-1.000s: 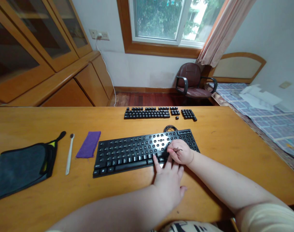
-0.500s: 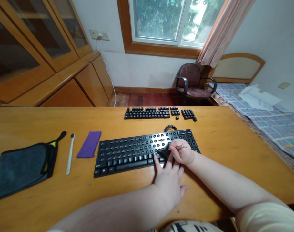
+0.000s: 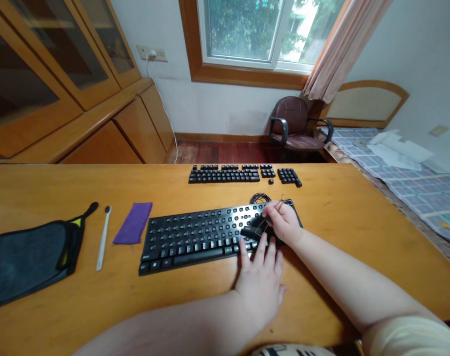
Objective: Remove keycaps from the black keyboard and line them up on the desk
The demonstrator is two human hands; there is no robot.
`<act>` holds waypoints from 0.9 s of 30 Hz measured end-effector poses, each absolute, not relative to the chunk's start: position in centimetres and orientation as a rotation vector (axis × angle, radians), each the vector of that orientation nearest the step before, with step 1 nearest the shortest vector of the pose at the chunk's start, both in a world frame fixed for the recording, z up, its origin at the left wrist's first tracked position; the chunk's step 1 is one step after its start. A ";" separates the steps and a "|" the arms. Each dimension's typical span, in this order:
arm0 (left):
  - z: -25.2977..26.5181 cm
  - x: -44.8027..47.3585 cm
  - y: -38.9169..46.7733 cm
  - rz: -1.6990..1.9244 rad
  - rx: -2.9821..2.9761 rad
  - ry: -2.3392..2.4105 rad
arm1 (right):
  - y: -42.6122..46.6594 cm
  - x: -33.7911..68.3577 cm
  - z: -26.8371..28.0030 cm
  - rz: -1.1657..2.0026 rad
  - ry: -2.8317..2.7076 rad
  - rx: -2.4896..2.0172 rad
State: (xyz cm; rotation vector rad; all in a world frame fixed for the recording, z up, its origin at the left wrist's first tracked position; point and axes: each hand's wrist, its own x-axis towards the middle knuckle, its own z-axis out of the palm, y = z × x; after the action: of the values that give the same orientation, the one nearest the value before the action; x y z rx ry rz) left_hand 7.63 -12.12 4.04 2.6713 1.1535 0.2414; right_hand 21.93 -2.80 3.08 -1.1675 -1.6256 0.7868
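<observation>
A black keyboard lies slightly askew on the desk, most of its keycaps off and several left along its bottom row. My left hand rests with fingers spread over the keyboard's front edge. Above its right part, my right hand is closed on a thin wire tool that looks like a keycap puller. Under the wires sits a long black keycap, tilted against the board; whether it is fully free I cannot tell. My right hand covers much of the number-pad area.
Removed keycaps stand in rows near the desk's far edge. To the left lie a purple cloth, a toothbrush and a dark grey pouch. A coiled cable sits behind the keyboard.
My right hand has moved up and slightly right, and the wires now show between it and the long keycap. The keyboard has shifted slightly left in view.
</observation>
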 end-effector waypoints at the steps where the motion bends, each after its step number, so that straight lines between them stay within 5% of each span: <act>1: 4.4 7.5 -12.1 0.298 2.644 1.115 | -2.7 21.9 2.9 0.839 -1.538 -1.170; 12: 2.9 8.6 -9.7 1.048 0.882 0.946 | -1.3 21.8 3.9 1.160 -1.007 -0.973; 27: 2.6 8.5 -9.1 1.149 0.777 0.985 | -1.7 21.7 2.7 1.269 -1.069 -0.903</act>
State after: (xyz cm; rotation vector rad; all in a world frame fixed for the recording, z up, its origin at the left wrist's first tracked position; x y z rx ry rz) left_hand 8.49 -9.05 2.60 0.7767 0.9854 1.1492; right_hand 21.74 -1.71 2.75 -0.9029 -1.0692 1.2692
